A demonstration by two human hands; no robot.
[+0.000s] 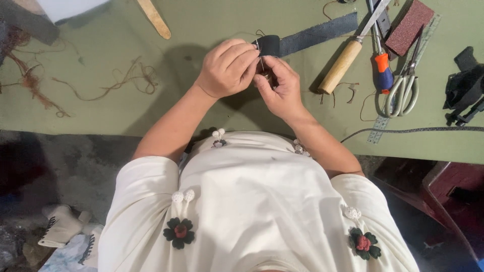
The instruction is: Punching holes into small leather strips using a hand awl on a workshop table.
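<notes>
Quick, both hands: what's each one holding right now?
Left hand: closed, pinching the dark strap at its rolled end.
Right hand: closed around a small dark piece; what it is cannot be told.

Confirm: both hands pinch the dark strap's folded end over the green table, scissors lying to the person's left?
Not quite. In the head view the scissors lie to the person's right, beside the wooden-handled tool. Both hands, left hand and right hand, do pinch the dark strap over the green table.

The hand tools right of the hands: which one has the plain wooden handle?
The knife-like tool lying diagonally nearest the right hand. The screwdriver beside it has an orange-and-blue handle; the scissors are all metal.
</notes>
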